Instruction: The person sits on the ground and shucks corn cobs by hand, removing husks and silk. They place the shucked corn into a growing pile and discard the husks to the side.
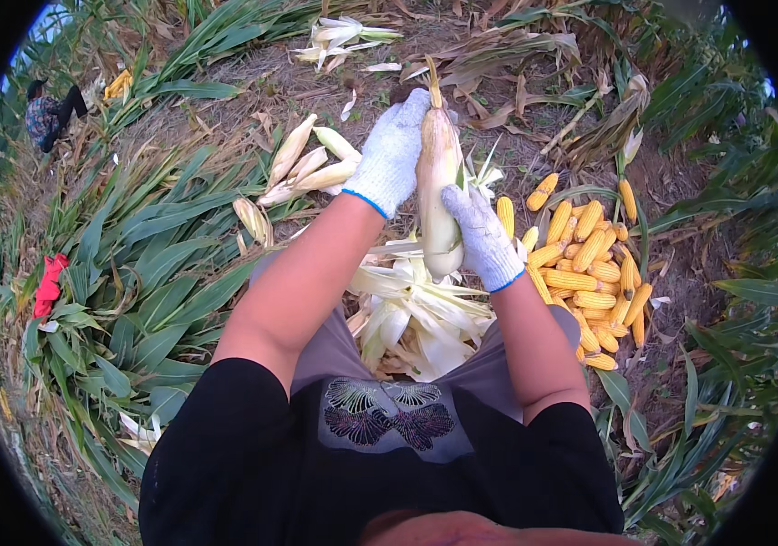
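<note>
An unhusked ear of corn (438,184) is held in front of me, its stalk end pointing away and its rounded end towards my lap. My left hand (395,147), in a white knit glove with a blue cuff edge, grips the upper part near the stalk. Lower down, my right hand (483,235), gloved the same way, grips the ear's right side. Part of the right hand's fingers is hidden behind the ear. Beneath it, a heap of stripped pale husks (416,314) lies between my knees.
Husked yellow cobs (587,266) are piled on the ground to my right. Several unhusked ears (310,164) lie ahead on the left. Cut green corn stalks (163,252) spread along the left, with a red cloth (51,285) on them. Another person (51,116) sits far left.
</note>
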`<control>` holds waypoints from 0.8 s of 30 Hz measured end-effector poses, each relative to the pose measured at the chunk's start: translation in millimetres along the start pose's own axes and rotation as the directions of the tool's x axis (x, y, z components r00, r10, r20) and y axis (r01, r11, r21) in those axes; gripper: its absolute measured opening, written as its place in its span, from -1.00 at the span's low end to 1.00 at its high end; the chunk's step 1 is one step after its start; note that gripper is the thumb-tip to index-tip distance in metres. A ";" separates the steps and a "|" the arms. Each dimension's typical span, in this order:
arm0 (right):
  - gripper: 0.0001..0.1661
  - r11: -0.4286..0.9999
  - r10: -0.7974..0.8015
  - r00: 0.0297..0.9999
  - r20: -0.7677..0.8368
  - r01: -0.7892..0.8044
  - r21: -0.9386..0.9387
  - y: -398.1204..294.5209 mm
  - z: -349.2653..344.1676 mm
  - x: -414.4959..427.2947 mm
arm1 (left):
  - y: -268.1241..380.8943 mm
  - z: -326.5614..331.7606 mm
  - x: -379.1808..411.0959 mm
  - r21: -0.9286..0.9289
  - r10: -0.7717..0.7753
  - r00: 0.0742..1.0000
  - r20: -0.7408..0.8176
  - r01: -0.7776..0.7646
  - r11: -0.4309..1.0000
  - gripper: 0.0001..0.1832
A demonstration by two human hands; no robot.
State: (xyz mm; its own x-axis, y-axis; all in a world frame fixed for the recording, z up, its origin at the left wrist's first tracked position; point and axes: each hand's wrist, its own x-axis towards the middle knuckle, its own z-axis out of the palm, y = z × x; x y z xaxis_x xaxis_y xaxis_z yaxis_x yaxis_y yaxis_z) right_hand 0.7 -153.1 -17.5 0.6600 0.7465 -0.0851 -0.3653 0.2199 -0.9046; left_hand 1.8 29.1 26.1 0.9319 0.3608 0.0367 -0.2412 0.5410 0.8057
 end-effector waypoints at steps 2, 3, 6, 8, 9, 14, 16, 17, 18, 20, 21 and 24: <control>-0.25 0.985 -0.054 0.997 -0.047 0.045 -0.165 -0.8 0.4 3.8 | 4.9 -1.8 -3.0 0.092 -0.013 0.999 -0.038 0.016 0.996 -0.62; -0.24 0.948 -0.111 0.992 -0.063 0.087 -0.305 -0.2 -4.8 9.1 | 5.0 -0.7 0.6 0.108 -0.003 0.998 -0.062 0.009 0.994 -0.61; -0.16 0.745 -0.257 0.962 -0.090 0.138 -0.653 -2.1 -12.8 19.8 | -0.5 3.7 7.4 -0.025 0.043 0.996 -0.079 -0.045 0.999 -0.60; -0.13 0.692 -0.312 0.942 -0.126 0.135 -0.709 1.4 -11.1 22.1 | -7.5 4.8 11.2 -0.131 0.031 0.994 -0.109 -0.046 0.990 -0.60; -0.11 0.662 -0.344 0.928 -0.143 0.132 -0.738 2.4 -11.7 23.1 | -9.8 5.6 13.8 -0.183 0.026 0.993 -0.119 -0.048 0.982 -0.61; -0.07 0.611 -0.349 0.924 -0.153 0.101 -0.785 -6.9 -10.6 25.5 | -20.8 -4.1 22.7 -0.255 0.037 0.990 -0.133 -0.071 0.964 -0.60; -0.07 0.592 -0.376 0.915 -0.147 0.115 -0.798 -5.4 -13.1 24.6 | -20.5 -1.6 21.5 -0.275 0.030 0.993 -0.117 -0.061 0.959 -0.60; -0.07 0.583 -0.389 0.910 -0.144 0.122 -0.803 -4.2 -13.7 23.7 | -21.1 0.2 20.2 -0.271 0.029 0.991 -0.131 -0.064 0.960 -0.59; -0.06 0.565 -0.396 0.908 -0.135 0.125 -0.815 -4.8 -13.4 22.6 | -21.4 3.3 19.2 -0.268 0.030 0.989 -0.144 -0.068 0.961 -0.59; -0.06 0.532 -0.425 0.896 -0.133 0.128 -0.837 1.9 -15.8 23.9 | -21.1 4.0 16.5 -0.265 0.024 0.989 -0.143 -0.062 0.962 -0.59; -0.06 0.513 -0.440 0.889 -0.131 0.129 -0.849 3.8 -16.0 23.9 | -20.4 3.7 15.6 -0.268 0.018 0.991 -0.129 -0.052 0.962 -0.59; -0.06 0.553 -0.437 0.889 -0.135 0.147 -0.820 2.6 -8.7 19.5 | -21.9 -2.4 16.9 -0.238 0.005 0.991 -0.131 -0.036 0.970 -0.59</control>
State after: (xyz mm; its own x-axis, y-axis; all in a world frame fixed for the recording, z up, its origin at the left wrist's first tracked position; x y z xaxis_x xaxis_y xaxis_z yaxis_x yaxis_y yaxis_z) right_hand 18.3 -143.5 -25.1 0.8350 0.4833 0.2631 0.4338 -0.2840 -0.8551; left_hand 22.2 25.2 7.7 0.8872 0.4599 -0.0371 -0.3326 0.6931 0.6395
